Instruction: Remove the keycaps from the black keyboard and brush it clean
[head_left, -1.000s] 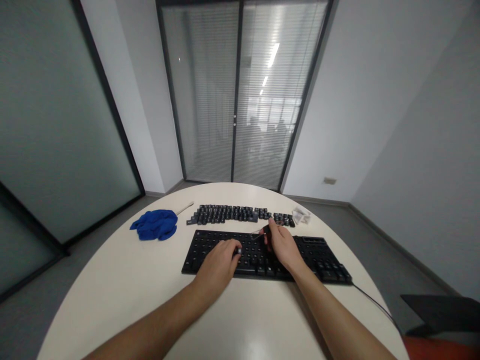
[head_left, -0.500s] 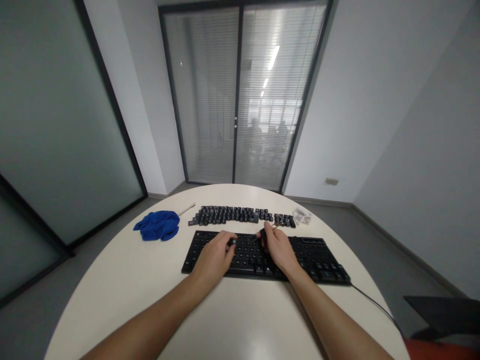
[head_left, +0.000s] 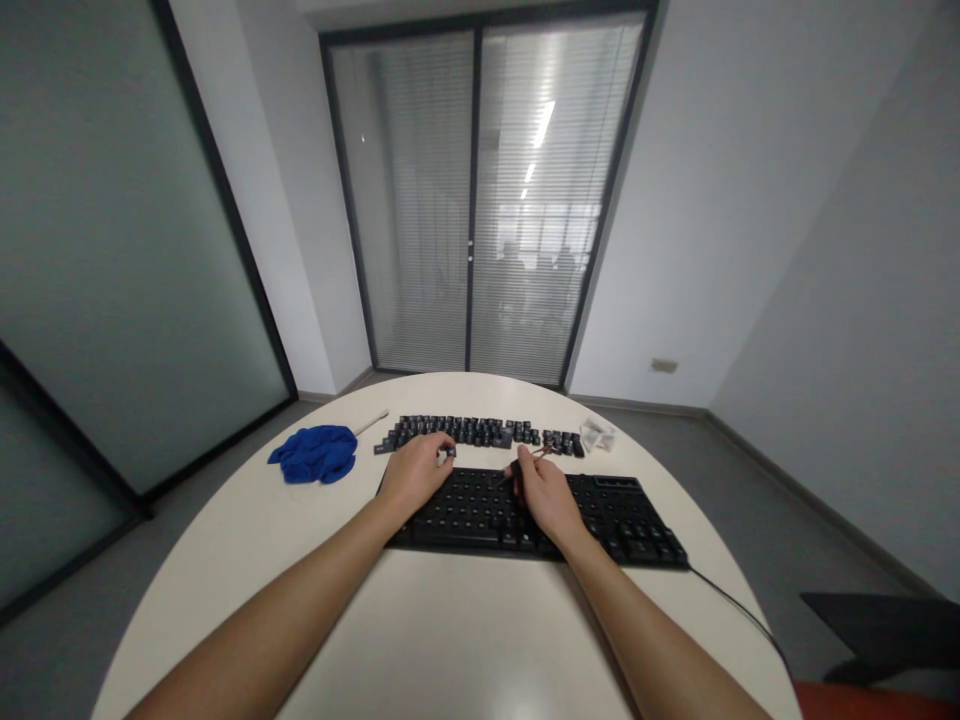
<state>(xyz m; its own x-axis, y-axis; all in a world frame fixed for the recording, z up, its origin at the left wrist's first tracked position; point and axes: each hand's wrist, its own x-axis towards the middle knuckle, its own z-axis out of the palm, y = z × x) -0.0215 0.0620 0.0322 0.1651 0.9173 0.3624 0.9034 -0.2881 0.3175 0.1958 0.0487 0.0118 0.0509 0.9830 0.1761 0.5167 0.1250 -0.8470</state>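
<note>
A black keyboard (head_left: pixel 469 540) lies across the table, with many of its key positions bare. Pinched in my left hand (head_left: pixel 412 482) is a small dark keycap (head_left: pixel 451 453), held above the keyboard's back edge, close to the loose keycaps (head_left: pixel 480 432) set out in rows behind it. My right hand (head_left: pixel 551 497), over the middle of the keyboard, is closed around a small tool (head_left: pixel 515 468) with a black body and thin metal ends. One end slants down toward the keys; its exact kind is unclear.
On the round white table (head_left: pixel 450 640), a blue cloth (head_left: pixel 315 455) sits at left beside a thin white stick (head_left: pixel 371 422), perhaps a brush. Clear crumpled plastic (head_left: pixel 598 434) lies at the back right. The keyboard's cable (head_left: pixel 739 600) runs off the right edge.
My left hand has moved back and left with the keycap, from over the keys to the loose rows. The right hand stays over the keyboard with the tool.
</note>
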